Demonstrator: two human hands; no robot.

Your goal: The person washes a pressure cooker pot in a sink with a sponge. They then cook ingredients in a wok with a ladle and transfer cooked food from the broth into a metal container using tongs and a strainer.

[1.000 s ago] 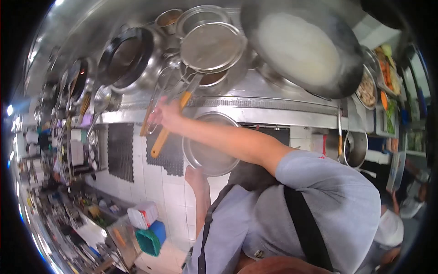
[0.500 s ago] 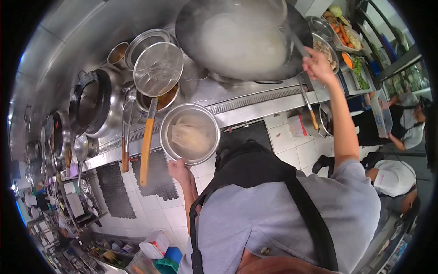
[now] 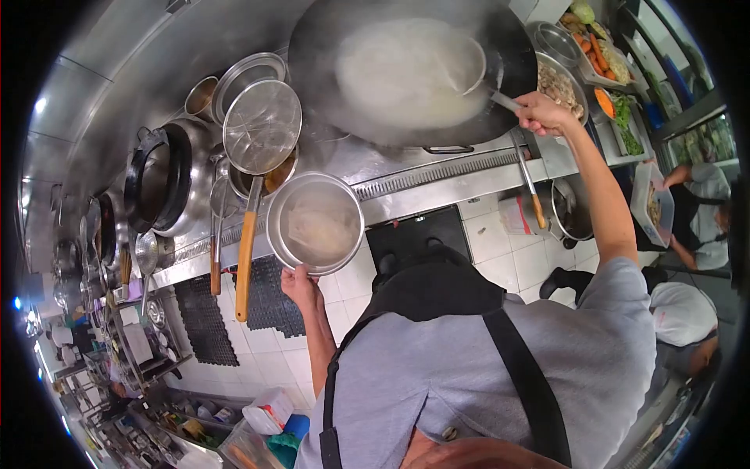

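Observation:
My left hand [image 3: 301, 288] grips the near rim of a round metal bowl [image 3: 275, 234], tilted toward the camera beyond the counter edge. Pale, flat pieces [image 3: 316, 230] lie inside it; their kind is unclear. Fingers wrapped round its grey handle, my right hand [image 3: 544, 115] holds a ladle [image 3: 504, 100]. Its round head is in the cloudy whitish liquid [image 3: 391, 70] of a big dark wok [image 3: 316, 102], under steam. Left of the bowl, a wire strainer [image 3: 262, 125] with a wooden handle rests over a pot, its handle sticking out past the counter.
Metal pots [image 3: 191, 187] and a sieve ladle [image 3: 147, 252] line the left counter [image 3: 176, 270]. Right of the wok are a bowl of meat pieces [image 3: 558, 86] and a vegetable tray [image 3: 601, 59]. A co-worker [image 3: 699, 211] holds a plastic container [image 3: 652, 203]; another person [image 3: 683, 313] is bent low.
The ladle's head has come nearer, from the wok's far side toward its middle right, and my right hand has shifted slightly. The bowl in my left hand sits slightly further left.

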